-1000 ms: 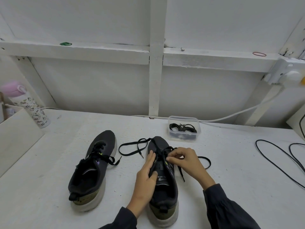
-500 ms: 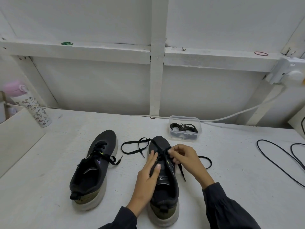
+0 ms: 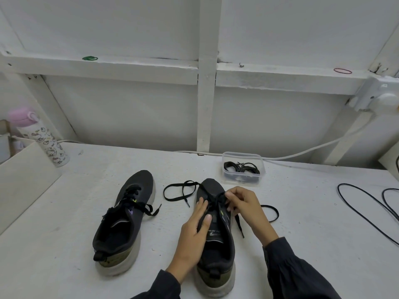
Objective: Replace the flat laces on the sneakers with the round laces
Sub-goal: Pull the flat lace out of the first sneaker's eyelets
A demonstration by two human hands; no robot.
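Note:
Two dark sneakers stand toe-away on the white table. The left sneaker (image 3: pixel 125 214) is still laced with a flat black lace. My left hand (image 3: pixel 194 229) holds the right sneaker (image 3: pixel 218 244) by its left side, thumb on the tongue. My right hand (image 3: pixel 244 203) pinches the flat lace (image 3: pixel 179 193) at the lowest eyelets near the toe. That lace's loose ends trail in loops to the left and right of the shoe. Round black laces (image 3: pixel 240 167) lie coiled in a clear plastic tub (image 3: pixel 244 180) behind the right sneaker.
A patterned bottle with a pink lid (image 3: pixel 41 139) stands at the far left beside a white board (image 3: pixel 23 180). Black cables (image 3: pixel 371 210) loop on the table at the right. A white cord (image 3: pixel 302 152) runs along the back wall.
My right hand has moved up the shoe toward the toe, to the lowest eyelets. The left hand has slid slightly forward along the sneaker's side.

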